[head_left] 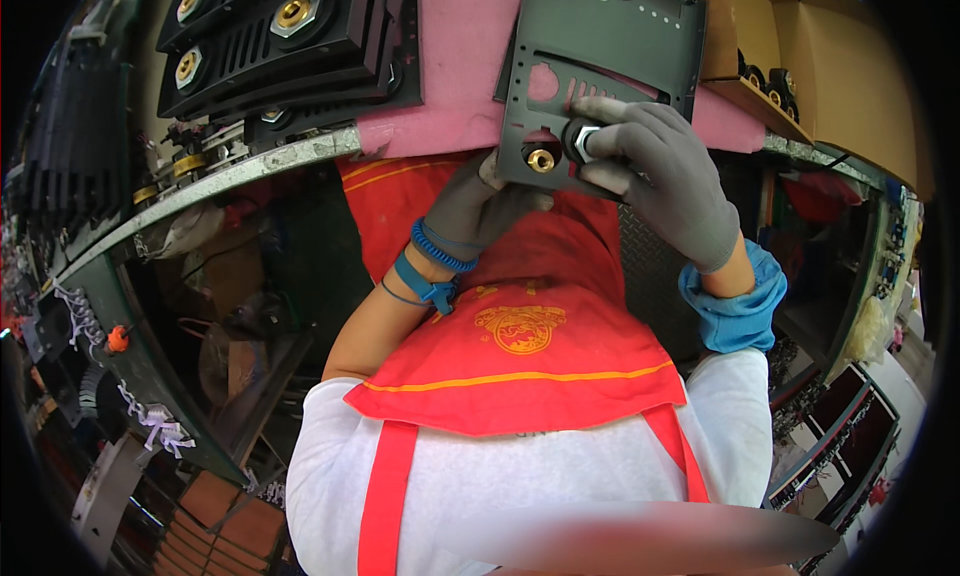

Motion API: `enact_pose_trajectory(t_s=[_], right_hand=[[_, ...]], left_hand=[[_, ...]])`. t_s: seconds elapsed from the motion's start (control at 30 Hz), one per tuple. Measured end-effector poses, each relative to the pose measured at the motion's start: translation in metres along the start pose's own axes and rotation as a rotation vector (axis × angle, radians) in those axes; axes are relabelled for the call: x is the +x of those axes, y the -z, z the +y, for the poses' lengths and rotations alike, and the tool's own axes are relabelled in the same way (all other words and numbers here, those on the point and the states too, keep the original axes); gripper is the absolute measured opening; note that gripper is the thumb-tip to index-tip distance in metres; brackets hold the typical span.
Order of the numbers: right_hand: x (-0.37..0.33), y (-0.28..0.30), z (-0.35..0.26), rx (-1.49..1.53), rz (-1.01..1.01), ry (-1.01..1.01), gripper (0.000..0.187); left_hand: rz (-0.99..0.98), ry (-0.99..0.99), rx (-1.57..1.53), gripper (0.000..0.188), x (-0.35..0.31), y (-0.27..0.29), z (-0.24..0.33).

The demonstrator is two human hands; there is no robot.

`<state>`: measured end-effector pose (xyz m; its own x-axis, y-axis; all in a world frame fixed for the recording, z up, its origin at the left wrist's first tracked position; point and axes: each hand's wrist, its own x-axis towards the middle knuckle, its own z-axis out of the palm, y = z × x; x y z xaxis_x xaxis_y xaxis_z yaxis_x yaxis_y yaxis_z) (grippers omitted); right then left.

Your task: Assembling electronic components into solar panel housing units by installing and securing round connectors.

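Observation:
A dark grey metal panel, with slots and round cut-outs, rests on the pink-covered bench and juts over its near edge. My left hand, in a grey glove, grips the panel's near left corner; some of its fingers are hidden beneath. Through a cut-out near that corner shows a brass connector with a black surround. Just right of it, my gloved right hand pinches a silver hex nut on a black round part, close to the panel's face. Whether that part is seated in a hole, I cannot tell.
On the left of the bench, black slotted panels with brass connectors and large nuts are stacked. An open cardboard box with several black-and-brass connectors stands at the right. The metal bench edge runs before me. A red apron covers my lap.

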<state>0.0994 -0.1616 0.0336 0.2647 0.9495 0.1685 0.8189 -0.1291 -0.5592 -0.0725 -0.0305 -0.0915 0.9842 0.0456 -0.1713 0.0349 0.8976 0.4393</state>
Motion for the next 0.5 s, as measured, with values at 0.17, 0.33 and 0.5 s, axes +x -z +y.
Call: enact_pose_trajectory(t_s=[0.17, 0.33, 0.5], right_hand=[[-0.004, 0.007, 0.002, -0.042, -0.059, 0.125, 0.026], [-0.003, 0.009, 0.008, 0.022, -0.103, 0.129, 0.026], [0.001, 0.017, 0.012, 0.219, -0.147, 0.087, 0.027]], left_hand=[[-0.099, 0.089, -0.2, 0.066, 0.003, 0.002, -0.01], [-0.019, 0.072, -0.217, 0.066, 0.003, -0.006, -0.008], [-0.035, 0.046, -0.094, 0.071, 0.001, -0.023, 0.008]])
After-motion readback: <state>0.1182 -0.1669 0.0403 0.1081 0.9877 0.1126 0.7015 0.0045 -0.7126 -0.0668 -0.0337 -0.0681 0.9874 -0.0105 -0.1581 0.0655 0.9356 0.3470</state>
